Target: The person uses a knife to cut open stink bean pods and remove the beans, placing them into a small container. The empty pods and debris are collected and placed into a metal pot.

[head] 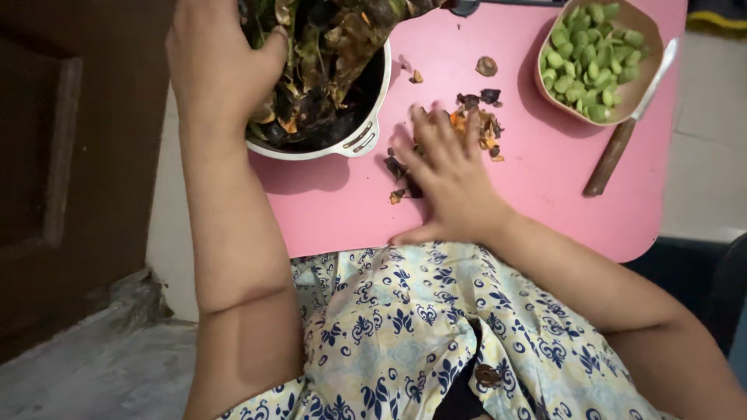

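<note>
My left hand [214, 66] rests palm down on a heap of dark pods and peelings [327, 62] that fills a white pot [362, 140] at the table's far left. My right hand [451, 175] lies flat on the pink table [545, 179], fingers spread, over scattered dark and orange peel scraps [478, 124]. It holds nothing that I can see. A beige bowl [564, 105] of peeled green beans [595, 47] stands at the far right, and a knife with a wooden handle [615, 152] leans beside it.
A dark wooden door [70, 171] stands to the left over a grey floor [85, 365]. My lap in blue-patterned cloth [420, 334] sits under the table's near edge. Loose scraps [487, 66] lie between pot and bowl.
</note>
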